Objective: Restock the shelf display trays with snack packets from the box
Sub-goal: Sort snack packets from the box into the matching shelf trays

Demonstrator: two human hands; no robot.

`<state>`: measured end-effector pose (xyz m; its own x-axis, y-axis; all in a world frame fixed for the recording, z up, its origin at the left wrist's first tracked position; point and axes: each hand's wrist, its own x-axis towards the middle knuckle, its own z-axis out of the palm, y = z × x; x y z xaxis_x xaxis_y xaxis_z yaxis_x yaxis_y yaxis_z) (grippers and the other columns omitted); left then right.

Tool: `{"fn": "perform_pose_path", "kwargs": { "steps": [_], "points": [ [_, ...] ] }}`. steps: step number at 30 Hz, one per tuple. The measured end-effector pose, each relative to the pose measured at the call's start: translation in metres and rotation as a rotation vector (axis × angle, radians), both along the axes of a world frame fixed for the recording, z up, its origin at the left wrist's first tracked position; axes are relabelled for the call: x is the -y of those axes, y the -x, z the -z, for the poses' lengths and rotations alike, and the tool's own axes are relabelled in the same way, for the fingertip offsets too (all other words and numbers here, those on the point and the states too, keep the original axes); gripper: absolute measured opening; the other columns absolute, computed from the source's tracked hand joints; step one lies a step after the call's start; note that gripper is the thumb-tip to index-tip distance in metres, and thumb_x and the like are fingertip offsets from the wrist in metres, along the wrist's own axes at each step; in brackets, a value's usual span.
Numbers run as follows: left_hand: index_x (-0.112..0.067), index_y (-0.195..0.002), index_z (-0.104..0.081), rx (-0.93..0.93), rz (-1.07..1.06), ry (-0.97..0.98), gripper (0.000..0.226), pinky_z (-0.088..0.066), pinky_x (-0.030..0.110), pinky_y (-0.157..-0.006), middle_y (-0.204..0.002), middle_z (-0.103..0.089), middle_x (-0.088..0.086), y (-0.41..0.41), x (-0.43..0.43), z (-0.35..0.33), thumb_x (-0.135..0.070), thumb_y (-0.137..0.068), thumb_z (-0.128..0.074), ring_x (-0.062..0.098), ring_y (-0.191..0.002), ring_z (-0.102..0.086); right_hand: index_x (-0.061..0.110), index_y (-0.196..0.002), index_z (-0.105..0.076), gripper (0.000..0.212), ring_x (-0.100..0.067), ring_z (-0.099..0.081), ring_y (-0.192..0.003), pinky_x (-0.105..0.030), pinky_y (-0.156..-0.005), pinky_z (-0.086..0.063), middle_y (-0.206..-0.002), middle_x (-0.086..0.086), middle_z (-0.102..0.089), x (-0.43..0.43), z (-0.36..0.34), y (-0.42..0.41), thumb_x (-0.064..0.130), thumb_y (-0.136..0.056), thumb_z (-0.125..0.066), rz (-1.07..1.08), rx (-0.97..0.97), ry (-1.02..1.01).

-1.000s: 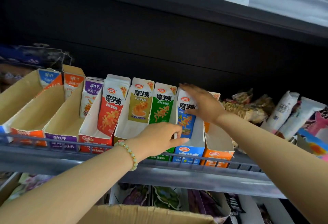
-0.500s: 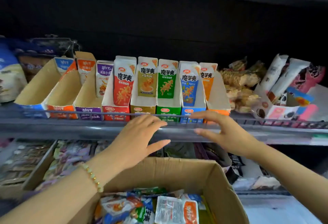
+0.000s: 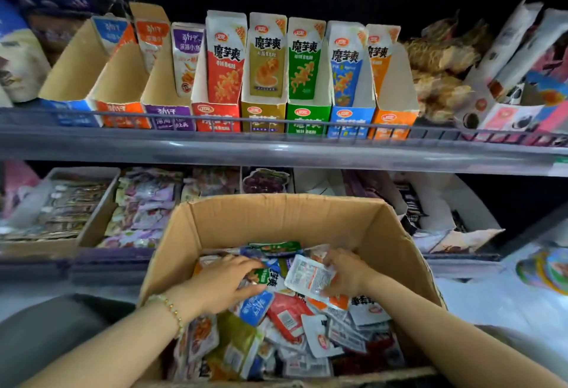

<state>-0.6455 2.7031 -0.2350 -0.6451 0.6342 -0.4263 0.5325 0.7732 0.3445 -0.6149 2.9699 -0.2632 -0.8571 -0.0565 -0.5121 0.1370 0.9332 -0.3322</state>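
Both hands are inside the cardboard box point(image 3: 396, 234) at lower centre of the frame. The left hand point(image 3: 222, 286), wrist carrying a beaded bracelet point(image 3: 172, 314), lies palm-down with fingers loosely spread, fingertips touching a green-printed packet point(image 3: 266, 277) on top of the pile; whether it grips that packet cannot be told. The right hand point(image 3: 347, 274) is closed on a white packet point(image 3: 309, 277) with fine print and an orange patch, thumb and fingers pinching its right edge, the packet tilted above the heap. The snack packets point(image 3: 285, 326) are flat, glossy, crinkled foil pouches in red, blue, green, white and mustard, lying loose and overlapping. The box is plain brown corrugated board with matte inner walls and upright flaps. Above it, across the middle of the frame, a grey shelf point(image 3: 276, 151) with a thin wire rail carries 8 narrow display trays point(image 3: 261, 111) of printed card, standing side by side with slanted cut sides; the 3 at upper left show bare brown interiors. A lower shelf behind the box holds shallow cartons of mixed pouches point(image 3: 144, 206).
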Motion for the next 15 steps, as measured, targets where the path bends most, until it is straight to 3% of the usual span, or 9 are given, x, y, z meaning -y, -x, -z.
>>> {"fn": "perform_pose_path", "kwargs": {
  "steps": [2,3,5,7,9,10,12,15],
  "points": [
    [-0.032,-0.15,-0.017,-0.01,-0.043,-0.071,0.078,-0.022,0.028,-0.114,-0.155,-0.021,-0.012,0.0,-0.003,-0.006,-0.07,-0.083,-0.029,0.01,-0.142,-0.022,0.019,-0.09,-0.056,0.031,-0.024,-0.061,-0.099,-0.034,-0.08,-0.049,-0.101,-0.004,-0.063,-0.002,-0.001,0.0,0.027,-0.074,-0.081,0.041,-0.056,0.132],
    [-0.034,-0.15,-0.014,-0.048,-0.05,-0.139,0.076,-0.021,0.028,-0.114,-0.155,-0.018,-0.015,0.0,-0.005,-0.01,-0.067,-0.085,-0.035,0.009,-0.143,-0.02,0.019,-0.083,-0.056,0.026,-0.023,-0.064,-0.09,-0.032,-0.074,-0.05,-0.092,-0.005,-0.066,-0.003,-0.006,0.0,0.02,-0.075,-0.081,0.066,-0.066,0.256],
    [-0.039,-0.148,-0.015,-0.089,-0.071,-0.293,0.077,-0.026,0.027,-0.113,-0.15,-0.022,-0.021,-0.001,-0.013,-0.018,-0.064,-0.084,-0.049,0.003,-0.138,-0.025,0.013,-0.087,-0.062,0.018,-0.019,-0.069,-0.082,-0.026,-0.069,-0.055,-0.092,-0.009,-0.072,0.005,-0.029,-0.002,0.014,-0.079,-0.078,0.096,-0.014,0.54],
    [-0.042,-0.14,-0.034,0.041,-0.175,-0.459,0.071,-0.046,0.029,-0.099,-0.133,-0.043,-0.024,-0.001,-0.021,-0.022,-0.062,-0.077,-0.061,0.0,-0.119,-0.049,0.011,-0.1,-0.066,0.021,-0.019,-0.072,-0.086,-0.027,-0.073,-0.058,-0.1,-0.01,-0.074,0.016,-0.05,-0.003,0.016,-0.081,-0.076,0.08,0.061,0.698],
    [-0.027,-0.112,-0.063,0.173,-0.245,-0.578,0.042,-0.056,0.027,-0.074,-0.103,-0.068,-0.015,0.003,-0.024,-0.024,-0.049,-0.077,-0.07,0.001,-0.087,-0.066,0.015,-0.104,-0.068,0.023,-0.022,-0.072,-0.091,-0.03,-0.078,-0.058,-0.102,-0.009,-0.074,0.019,-0.058,-0.001,0.019,-0.082,-0.074,0.068,0.085,0.747],
    [-0.021,-0.096,-0.069,0.172,-0.264,-0.591,0.027,-0.056,0.024,-0.066,-0.089,-0.071,-0.009,0.006,-0.023,-0.025,-0.04,-0.078,-0.073,0.002,-0.077,-0.068,0.015,-0.104,-0.068,0.023,-0.023,-0.071,-0.093,-0.032,-0.08,-0.058,-0.103,-0.008,-0.074,0.015,-0.059,0.001,0.02,-0.082,-0.074,0.087,0.09,0.761],
    [-0.016,-0.08,-0.069,0.172,-0.364,-0.65,0.012,-0.052,0.021,-0.058,-0.077,-0.072,-0.004,0.013,-0.016,-0.028,-0.026,-0.079,-0.075,0.003,-0.068,-0.068,0.012,-0.104,-0.069,0.026,-0.019,-0.07,-0.096,-0.037,-0.086,-0.056,-0.103,-0.005,-0.074,-0.002,-0.058,0.006,0.026,-0.082,-0.074,0.095,0.074,0.647],
    [-0.015,-0.085,-0.062,0.311,-0.598,-0.78,0.018,-0.054,0.023,-0.065,-0.084,-0.074,-0.001,0.02,0.001,-0.03,-0.011,-0.076,-0.077,0.01,-0.077,-0.07,0.015,-0.11,-0.07,0.039,-0.014,-0.062,-0.104,-0.035,-0.099,-0.048,-0.113,0.001,-0.069,-0.025,-0.044,0.008,0.042,-0.082,-0.071,-0.105,0.144,0.156]
  ]
}}
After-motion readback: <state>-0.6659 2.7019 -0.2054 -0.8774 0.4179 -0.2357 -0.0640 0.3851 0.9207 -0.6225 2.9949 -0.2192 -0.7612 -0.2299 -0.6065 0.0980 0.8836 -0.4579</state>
